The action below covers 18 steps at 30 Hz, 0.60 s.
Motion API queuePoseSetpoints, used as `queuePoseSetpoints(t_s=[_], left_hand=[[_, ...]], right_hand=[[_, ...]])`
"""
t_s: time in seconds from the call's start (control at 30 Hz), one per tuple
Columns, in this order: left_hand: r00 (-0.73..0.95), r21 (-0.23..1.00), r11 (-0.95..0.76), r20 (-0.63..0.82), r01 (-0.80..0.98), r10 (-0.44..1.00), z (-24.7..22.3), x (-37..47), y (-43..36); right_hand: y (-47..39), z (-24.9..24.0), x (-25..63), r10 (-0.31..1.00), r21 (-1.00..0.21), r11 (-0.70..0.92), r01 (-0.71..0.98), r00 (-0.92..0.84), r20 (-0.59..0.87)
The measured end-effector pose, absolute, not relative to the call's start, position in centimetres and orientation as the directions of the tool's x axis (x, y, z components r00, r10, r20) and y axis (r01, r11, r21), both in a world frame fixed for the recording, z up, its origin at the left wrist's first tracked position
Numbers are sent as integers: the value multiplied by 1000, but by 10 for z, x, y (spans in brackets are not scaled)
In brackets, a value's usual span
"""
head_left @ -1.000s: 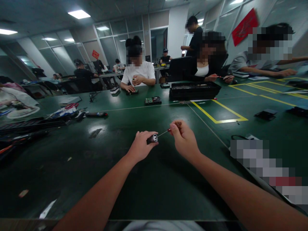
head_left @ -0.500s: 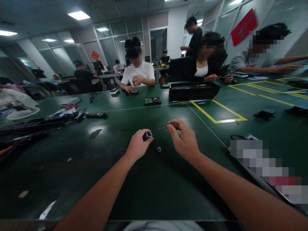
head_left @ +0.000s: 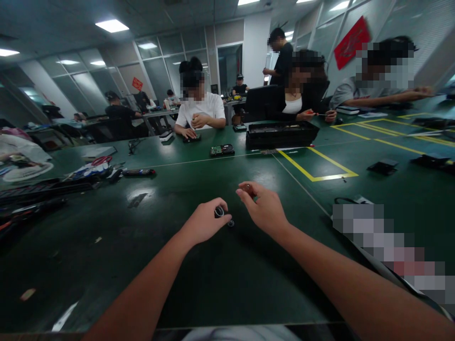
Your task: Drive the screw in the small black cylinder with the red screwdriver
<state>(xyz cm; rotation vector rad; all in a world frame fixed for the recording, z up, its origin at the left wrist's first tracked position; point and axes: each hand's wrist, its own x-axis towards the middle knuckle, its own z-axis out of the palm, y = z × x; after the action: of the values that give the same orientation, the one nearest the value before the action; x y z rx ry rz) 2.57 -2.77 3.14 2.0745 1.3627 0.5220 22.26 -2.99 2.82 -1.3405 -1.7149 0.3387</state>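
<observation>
My left hand (head_left: 204,220) is closed around a dark hollow cylinder (head_left: 218,211) whose pale-rimmed open end faces up toward me. Just beneath its thumb, on the green table (head_left: 199,284), lies a small round dark piece with a lighter ring, like a cap (head_left: 231,223). My right hand (head_left: 263,203) is held a little to the right of the cylinder, apart from it. Its thumb and index finger are pinched together. Whatever they hold is too small or too hidden to make out.
Beyond my hands lie a circuit board unit (head_left: 222,150) and a long black tray (head_left: 282,135). A pen-shaped tool (head_left: 138,173) and tangled tools are at left; a blurred-out package (head_left: 384,246) is at right. Across the table a person in white (head_left: 201,111) handles a dark device.
My left hand has lowered with the cylinder toward the small cap. My right hand has shifted slightly left, and the thin rod seen in its fingers before no longer shows.
</observation>
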Motion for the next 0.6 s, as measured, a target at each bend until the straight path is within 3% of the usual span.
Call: queuePoseSetpoints(t_s=[0.23,0.33,0.43,0.6], left_hand=[[536,360,-460,-147,812,831,29,35,-35],[525,301,-464,-168,833,834,29,37,-37],[515,358,-436,-166,826,841,32,33,-37],[396,600,-237,-147,764,906,41,5,-29]], right_hand=[[-33,31,221,870,-657,399,640,-37,492],[-33,30,221,870,-663,400,633,-34,492],[-33,31,221,875,-670,389,632,-26,484],[-33,32,222,877,-668,398,629,-48,478]])
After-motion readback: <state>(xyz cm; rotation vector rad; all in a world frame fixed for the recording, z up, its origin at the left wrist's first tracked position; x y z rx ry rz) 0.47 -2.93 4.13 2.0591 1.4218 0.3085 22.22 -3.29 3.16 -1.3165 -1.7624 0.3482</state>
